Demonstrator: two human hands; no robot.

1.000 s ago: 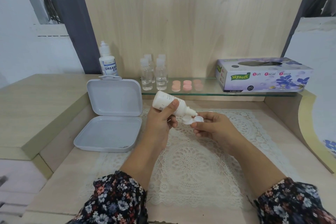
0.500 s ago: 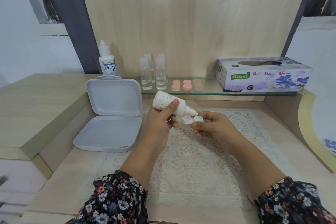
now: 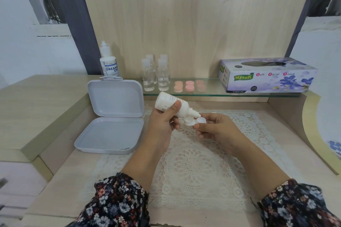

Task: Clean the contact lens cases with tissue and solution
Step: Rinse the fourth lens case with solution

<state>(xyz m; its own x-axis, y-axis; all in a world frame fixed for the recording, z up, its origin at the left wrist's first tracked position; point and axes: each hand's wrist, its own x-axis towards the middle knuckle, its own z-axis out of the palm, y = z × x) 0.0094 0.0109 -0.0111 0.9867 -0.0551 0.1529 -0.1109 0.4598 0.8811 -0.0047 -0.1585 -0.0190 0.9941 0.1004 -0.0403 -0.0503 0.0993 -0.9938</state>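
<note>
My left hand (image 3: 162, 121) grips a white solution bottle (image 3: 170, 103), tilted with its nozzle pointing down to the right. The nozzle tip sits just over the right well of a white contact lens case (image 3: 194, 121). My right hand (image 3: 215, 127) pinches that case from its right side and holds it above the lace mat (image 3: 193, 162). Both wells of the case stand uncapped. A purple tissue box (image 3: 267, 75) rests on the glass shelf (image 3: 212, 92) at the back right.
An open grey plastic box (image 3: 110, 116) lies at the left of the mat. On the shelf stand several small clear bottles (image 3: 156, 73), pink lens case caps (image 3: 190, 85) and a Dream Eye solution bottle (image 3: 109, 61). A raised wooden ledge (image 3: 36, 108) flanks the left.
The hands, bottle and case have barely moved; the nozzle stays over the case's right well.
</note>
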